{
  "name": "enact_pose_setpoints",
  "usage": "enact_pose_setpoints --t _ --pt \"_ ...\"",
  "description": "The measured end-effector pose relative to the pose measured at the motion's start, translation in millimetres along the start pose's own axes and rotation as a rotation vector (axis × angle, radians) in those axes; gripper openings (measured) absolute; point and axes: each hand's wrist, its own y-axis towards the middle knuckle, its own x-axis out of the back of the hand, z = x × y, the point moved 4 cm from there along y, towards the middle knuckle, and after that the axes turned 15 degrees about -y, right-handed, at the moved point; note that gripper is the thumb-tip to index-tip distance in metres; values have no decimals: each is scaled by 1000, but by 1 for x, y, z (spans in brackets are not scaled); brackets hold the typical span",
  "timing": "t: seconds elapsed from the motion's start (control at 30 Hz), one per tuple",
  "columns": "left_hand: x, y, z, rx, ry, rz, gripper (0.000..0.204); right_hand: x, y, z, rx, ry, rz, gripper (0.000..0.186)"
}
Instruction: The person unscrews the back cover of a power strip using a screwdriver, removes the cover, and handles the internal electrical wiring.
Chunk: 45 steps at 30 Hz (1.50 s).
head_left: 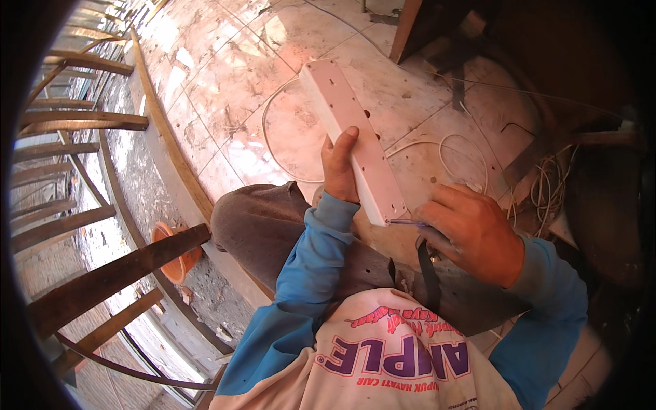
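My left hand (340, 167) grips a long white plastic bar (354, 116), probably a power strip with its back up, showing small holes along its face. It is held at a slant over my lap. My right hand (461, 229) holds a thin screwdriver (406, 222), with fingers closed around it and its tip at a hole in the bar's near end. A white cable (266, 137) curves over the floor beside the bar. A dark strap-like piece (429, 280) hangs below my right hand.
Wooden slatted railing (82, 120) runs along the left, beside an orange pot (174, 266). Tiled floor (225, 82) lies ahead. Dark wooden furniture (410, 24) stands at the upper right, with coiled cables (550, 191) at the right.
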Motion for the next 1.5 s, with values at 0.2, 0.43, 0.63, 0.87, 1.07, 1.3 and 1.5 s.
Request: enact_pose_setpoints --t 0.2,0.43,0.63,0.87,1.07,1.3,1.5 --pt "4 2 4 54 -103 50 58 -7 -12 -4 -156 0 255 13" --pt "3 0 0 126 -185 85 63 3 -5 4 -23 30 42 9" --pt "-6 -5 -1 93 -174 56 66 0 -5 8 -124 116 -37 27" --pt "-17 -9 1 113 -158 35 66 1 0 10 -35 160 -140 21" --pt "16 -3 18 117 -236 -70 40 6 8 21 -156 -157 306 8" --pt "-7 -5 -1 37 -25 9 57 17 18 25 125 -24 2 10" --pt "6 -5 7 8 55 4 58 6 11 18 -144 -66 355 19"
